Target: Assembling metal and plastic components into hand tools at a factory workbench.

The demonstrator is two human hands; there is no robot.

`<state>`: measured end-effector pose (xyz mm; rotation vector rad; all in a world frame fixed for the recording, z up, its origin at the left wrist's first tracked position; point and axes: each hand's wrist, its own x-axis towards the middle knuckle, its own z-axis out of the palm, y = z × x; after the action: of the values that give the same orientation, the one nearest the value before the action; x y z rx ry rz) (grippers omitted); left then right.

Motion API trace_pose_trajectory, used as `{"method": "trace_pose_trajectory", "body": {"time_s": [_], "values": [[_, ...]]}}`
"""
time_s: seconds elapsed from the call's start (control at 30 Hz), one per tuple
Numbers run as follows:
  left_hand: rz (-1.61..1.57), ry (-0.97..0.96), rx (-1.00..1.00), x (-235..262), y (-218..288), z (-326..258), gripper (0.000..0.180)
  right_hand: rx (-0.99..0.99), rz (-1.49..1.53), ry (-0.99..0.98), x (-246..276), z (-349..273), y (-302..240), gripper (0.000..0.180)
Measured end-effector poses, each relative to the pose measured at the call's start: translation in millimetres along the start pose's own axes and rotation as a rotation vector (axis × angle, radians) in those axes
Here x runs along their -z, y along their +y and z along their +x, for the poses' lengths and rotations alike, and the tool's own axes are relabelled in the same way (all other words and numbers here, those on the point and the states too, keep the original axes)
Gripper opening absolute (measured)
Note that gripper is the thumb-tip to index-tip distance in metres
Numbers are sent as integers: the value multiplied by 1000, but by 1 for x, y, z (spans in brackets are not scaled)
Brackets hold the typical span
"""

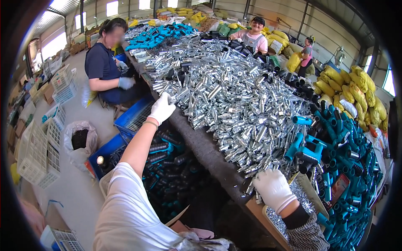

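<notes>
A large heap of silvery metal fittings point(234, 96) covers the dark worktable. My left hand point(162, 109), in a white glove, reaches far forward to the left edge of the heap. Its fingers are bent together, and what they hold, if anything, does not show. Near the front edge my right hand point(274, 189), also gloved in white, curls over fittings beside an open carton of small metal parts point(299, 192). Its fingertips are partly hidden, so I cannot make out what is in them. Right of the heap lie many teal power-tool housings point(351, 180).
Below the table's dark edge point(205, 146) are blue crates point(136, 115) and a mass of black and teal tool parts point(167, 175). A gloved co-worker point(104, 67) sits at left; two more people are at the back. White crates point(35, 150) and yellow sacks point(356, 90) stand around.
</notes>
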<state>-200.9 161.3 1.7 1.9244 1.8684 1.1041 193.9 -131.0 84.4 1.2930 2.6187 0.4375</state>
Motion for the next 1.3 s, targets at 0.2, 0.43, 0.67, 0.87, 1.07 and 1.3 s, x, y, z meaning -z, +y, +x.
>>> {"method": "trace_pose_trajectory", "body": {"time_s": [0.2,0.43,0.67,0.87,1.07,1.3], "values": [[286,19,-80,-22,14,25,29,-50,91,245,36,-19,-54,11],[468,103,-108,-24,3,50,22,-166,574,378,34,-63,-109,30],[-68,152,-581,3,108,-117,15,-610,1838,381,-3,-95,-147,27],[-311,-563,-1407,-6,173,-288,29,-573,2772,52,-57,-97,-161,75],[-710,-828,-559,-8,206,-336,33,-724,2352,562,-52,-146,-182,30],[-1115,-1198,-57,-18,231,-372,61,-969,1778,1070,-19,-164,-174,18]]}}
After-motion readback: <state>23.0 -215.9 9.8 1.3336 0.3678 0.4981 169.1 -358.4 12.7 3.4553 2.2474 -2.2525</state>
